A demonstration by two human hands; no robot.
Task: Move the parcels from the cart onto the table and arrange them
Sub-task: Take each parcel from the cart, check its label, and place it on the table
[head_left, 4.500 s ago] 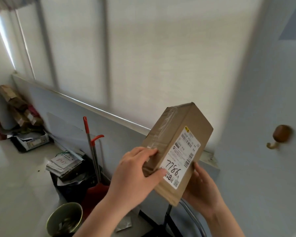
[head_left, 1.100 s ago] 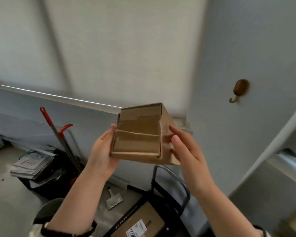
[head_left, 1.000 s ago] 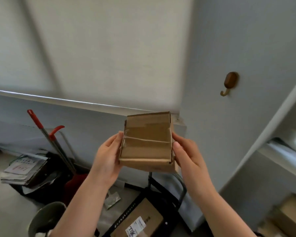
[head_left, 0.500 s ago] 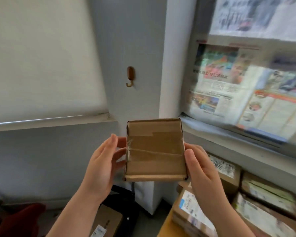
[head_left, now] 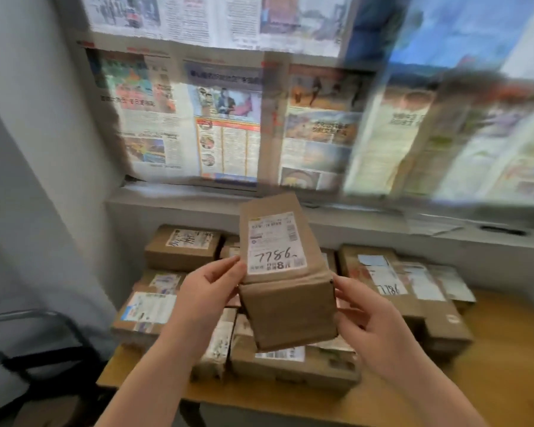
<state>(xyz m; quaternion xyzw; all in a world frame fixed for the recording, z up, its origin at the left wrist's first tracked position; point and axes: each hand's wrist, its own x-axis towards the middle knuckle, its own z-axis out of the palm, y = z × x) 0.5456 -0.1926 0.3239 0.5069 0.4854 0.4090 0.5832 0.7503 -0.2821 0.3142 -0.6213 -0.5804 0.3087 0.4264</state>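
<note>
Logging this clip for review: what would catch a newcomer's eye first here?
A brown parcel with a white label bearing handwritten digits is held up at centre between the left hand and the right hand. Below it, a wooden table carries many stacked parcels. Newspapers are pasted up behind.
</note>
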